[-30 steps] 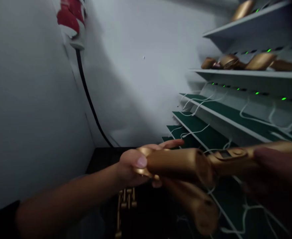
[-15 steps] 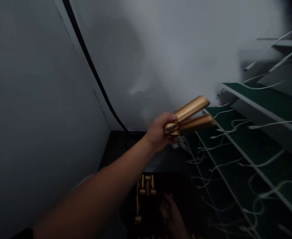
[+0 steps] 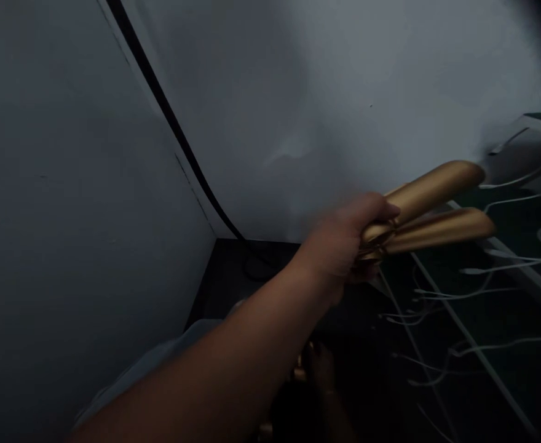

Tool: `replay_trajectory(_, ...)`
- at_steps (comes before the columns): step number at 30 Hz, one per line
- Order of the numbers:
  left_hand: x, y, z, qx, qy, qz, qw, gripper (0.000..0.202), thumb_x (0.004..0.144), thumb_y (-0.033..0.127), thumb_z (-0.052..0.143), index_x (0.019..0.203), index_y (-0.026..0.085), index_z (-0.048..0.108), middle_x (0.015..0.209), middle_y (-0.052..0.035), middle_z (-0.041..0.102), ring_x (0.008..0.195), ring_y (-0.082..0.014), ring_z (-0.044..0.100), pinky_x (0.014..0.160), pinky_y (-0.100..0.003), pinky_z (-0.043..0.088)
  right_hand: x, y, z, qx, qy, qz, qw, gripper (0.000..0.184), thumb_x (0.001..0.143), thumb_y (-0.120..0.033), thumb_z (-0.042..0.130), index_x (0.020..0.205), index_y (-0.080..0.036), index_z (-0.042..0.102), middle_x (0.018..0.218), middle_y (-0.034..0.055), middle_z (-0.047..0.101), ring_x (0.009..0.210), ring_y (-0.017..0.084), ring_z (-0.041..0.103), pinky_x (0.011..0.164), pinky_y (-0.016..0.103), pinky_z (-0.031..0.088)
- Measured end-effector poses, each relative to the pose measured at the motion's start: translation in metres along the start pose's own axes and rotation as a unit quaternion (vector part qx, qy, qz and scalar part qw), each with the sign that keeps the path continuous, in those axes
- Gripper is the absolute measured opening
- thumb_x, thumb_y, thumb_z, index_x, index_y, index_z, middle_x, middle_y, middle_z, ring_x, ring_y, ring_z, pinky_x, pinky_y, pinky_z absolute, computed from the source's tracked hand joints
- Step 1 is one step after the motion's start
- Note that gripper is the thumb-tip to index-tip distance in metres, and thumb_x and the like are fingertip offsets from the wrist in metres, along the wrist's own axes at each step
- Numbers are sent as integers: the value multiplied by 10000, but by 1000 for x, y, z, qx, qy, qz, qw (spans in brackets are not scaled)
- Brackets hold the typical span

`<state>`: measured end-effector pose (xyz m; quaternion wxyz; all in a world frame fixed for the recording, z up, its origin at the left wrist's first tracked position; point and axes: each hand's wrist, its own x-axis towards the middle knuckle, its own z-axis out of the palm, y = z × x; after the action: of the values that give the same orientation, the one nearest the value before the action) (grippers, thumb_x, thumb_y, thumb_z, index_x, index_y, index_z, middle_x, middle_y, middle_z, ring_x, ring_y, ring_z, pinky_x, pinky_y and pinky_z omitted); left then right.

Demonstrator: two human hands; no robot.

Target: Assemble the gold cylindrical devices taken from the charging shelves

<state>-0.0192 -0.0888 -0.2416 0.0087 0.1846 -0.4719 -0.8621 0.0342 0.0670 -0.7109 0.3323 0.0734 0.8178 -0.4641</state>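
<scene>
My left hand (image 3: 344, 249) reaches forward from the lower left and is closed around the near ends of two gold, rounded stick-like devices (image 3: 436, 209). They point to the right, one above the other, over the edge of a green shelf (image 3: 505, 203). My right hand (image 3: 322, 372) shows only dimly, low in the dark below my left forearm. It is next to a small gold glint (image 3: 299, 373). Its fingers are too dark to make out.
A black cable (image 3: 178, 138) runs down the grey wall corner to a dark surface (image 3: 224, 277). Stepped green shelves with white rails and several loose white charging leads (image 3: 441, 295) fill the right side. Grey walls close in on the left and behind.
The view has swung left and closer. My left hand with the two gold devices has moved right and forward toward the shelf. The gold items on the dark surface are no longer in view.
</scene>
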Motion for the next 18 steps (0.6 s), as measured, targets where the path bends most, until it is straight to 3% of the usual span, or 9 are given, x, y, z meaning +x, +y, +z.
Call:
replay_trajectory(5, 2, -2, -2, 40, -5, 1, 999, 330, 651, 483, 672, 792, 191, 613, 713, -3, 530, 609, -118, 481, 461, -199, 391, 8, 6, -2, -47, -1, 29, 998, 273, 907, -407, 630, 952, -139, 654, 932, 44, 677, 879, 180, 645, 849, 368, 527)
replay_trajectory(10, 1, -2, -6, 51, -27, 2, 998, 292, 667, 473, 671, 741, 200, 599, 686, 7, 504, 596, -116, 463, 448, -201, 359, 1, 5, -18, -68, 31, 54, 996, 253, 889, -401, 639, 916, -150, 658, 899, 54, 682, 861, 178, 648, 854, 376, 522)
replay_trajectory(15, 0, -3, -5, 44, -69, 17, 996, 343, 694, 533, 671, 814, 212, 650, 744, 4, 527, 614, -117, 486, 480, -212, 391, -12, -6, -44, -41, 127, 45, 990, 470, 829, -502, 616, 1113, -128, 623, 1058, 145, 681, 935, 242, 655, 829, 385, 521)
replay_trajectory(18, -3, -1, 0, 51, -66, -1, 997, 288, 697, 477, 655, 750, 199, 600, 705, 8, 496, 592, -109, 450, 475, -210, 368, -33, -3, -49, -8, 170, 46, 984, 555, 743, -571, 629, 1088, -137, 631, 1065, 155, 690, 936, 269, 663, 789, 363, 532)
